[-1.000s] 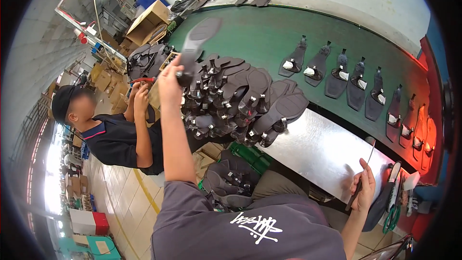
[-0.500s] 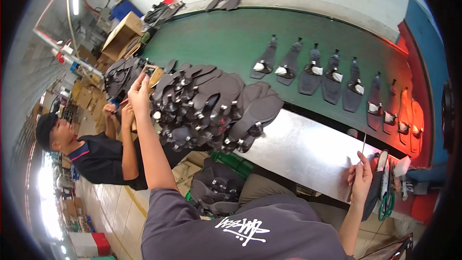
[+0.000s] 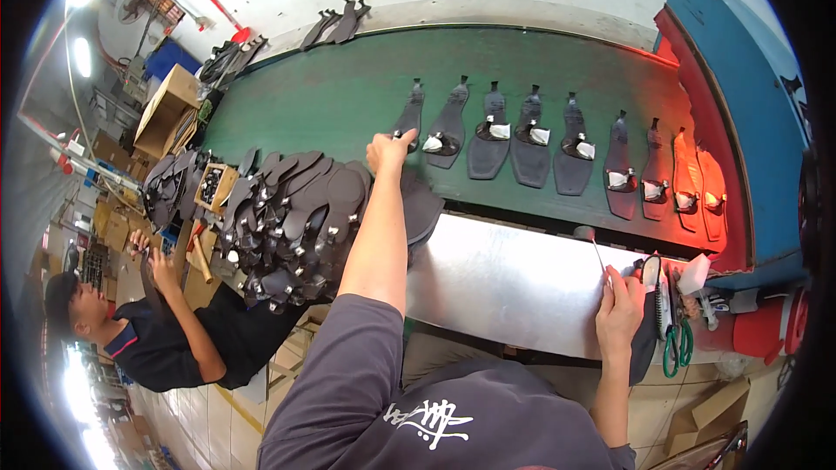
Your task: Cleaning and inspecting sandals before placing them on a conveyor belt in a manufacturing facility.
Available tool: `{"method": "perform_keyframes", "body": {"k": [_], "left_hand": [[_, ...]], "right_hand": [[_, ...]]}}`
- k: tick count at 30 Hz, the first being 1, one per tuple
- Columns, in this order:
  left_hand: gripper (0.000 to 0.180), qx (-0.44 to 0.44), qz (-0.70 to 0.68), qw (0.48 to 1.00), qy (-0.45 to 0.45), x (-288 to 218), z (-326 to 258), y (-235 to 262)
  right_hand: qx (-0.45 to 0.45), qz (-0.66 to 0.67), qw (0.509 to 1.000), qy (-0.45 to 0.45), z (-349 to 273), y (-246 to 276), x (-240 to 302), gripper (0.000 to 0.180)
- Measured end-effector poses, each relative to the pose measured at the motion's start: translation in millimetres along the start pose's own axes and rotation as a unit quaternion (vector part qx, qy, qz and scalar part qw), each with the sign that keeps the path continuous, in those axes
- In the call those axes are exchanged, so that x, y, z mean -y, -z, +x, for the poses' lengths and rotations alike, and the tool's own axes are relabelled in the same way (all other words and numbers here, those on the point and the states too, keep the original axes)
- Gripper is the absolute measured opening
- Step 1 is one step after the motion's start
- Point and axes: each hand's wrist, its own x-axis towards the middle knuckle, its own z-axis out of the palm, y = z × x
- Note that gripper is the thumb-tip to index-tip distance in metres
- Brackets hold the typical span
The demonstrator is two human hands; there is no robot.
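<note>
My left hand [image 3: 389, 151] reaches over the green belt, its thumb and fingers closed at the strap end of the leftmost dark sandal [image 3: 409, 109]. How firmly they grip it is hard to see. To the right runs a row of several sandals [image 3: 488, 157] with white wads under their straps. Over the metal shelf, my right hand [image 3: 618, 305] pinches a thin stick-like tool [image 3: 599, 257], pointing up toward the belt's edge. Near its tip is a small grey rounded piece [image 3: 584, 232]. Beside my left forearm lies a big pile of dark sandals [image 3: 296, 218].
The green conveyor belt [image 3: 322, 78] leads right into a blue machine housing [image 3: 731, 104] glowing red. Green-handled scissors [image 3: 677, 348] and a brush hang at the shelf's right end. A co-worker [image 3: 165, 322] sits at the left, near a hammer [image 3: 199, 254] and a wooden box [image 3: 214, 187].
My left hand has moved right, from beside the sandal pile to the leftmost sandal on the belt. My right hand still holds the stick-like tool. The view has shifted right.
</note>
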Motion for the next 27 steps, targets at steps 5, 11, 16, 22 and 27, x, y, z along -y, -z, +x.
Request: {"method": "perform_keyframes", "body": {"k": [5,11,16,22,27], "left_hand": [[0.039,-0.116,-0.112,0.986,-0.037,33,33,-25],[0.039,-0.109,-0.006,0.981,-0.159,21,45,-33],[0.032,-0.144,-0.003,0.965,-0.22,19,35,-35],[0.029,-0.044,-0.344,0.887,-0.305,-60,-28,33],[0.023,0.351,-0.479,0.77,-0.235,-59,-204,68]], "right_hand": [[-0.012,0.018,1.0,0.007,4,8,11,0.043],[-0.063,0.05,0.997,0.014,11,27,19,0.044],[-0.07,0.067,0.995,0.003,1,31,29,0.043],[0.011,0.268,0.963,-0.014,-7,41,49,0.034],[0.059,0.644,0.759,-0.074,8,16,50,0.042]]}}
